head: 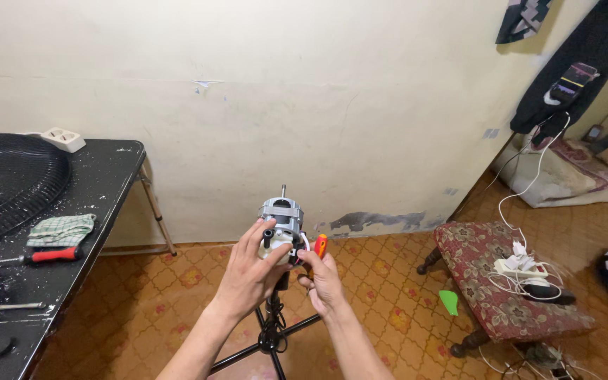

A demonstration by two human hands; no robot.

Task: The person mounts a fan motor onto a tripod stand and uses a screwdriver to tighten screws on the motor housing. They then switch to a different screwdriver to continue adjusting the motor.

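Left hand [251, 271] wrapped around grey fan motor [281, 224] atop black stand [271, 331], above patterned orange floor [163, 309]. Right hand [324, 280] closed on orange-handled screwdriver [319, 246] beside motor. Black paint-flecked desk [100, 190] at left, bearing fan grille [8, 179], checked cloth [61, 229]. Stained cream wall [318, 105] behind.

Both bare forearms rise from bottom edge, converging toward frame centre. Left hand [251, 271] raised, back toward camera, fingers spread and curled forward in loose grasp, thumb tip up near index finger. Right hand [325, 278] just beside it, slightly lower, wrist bent inward, fingers [312, 266] pinched tight together, knuckles toward left palm. Hands nearly touching at fingertips. Elbows out of view.
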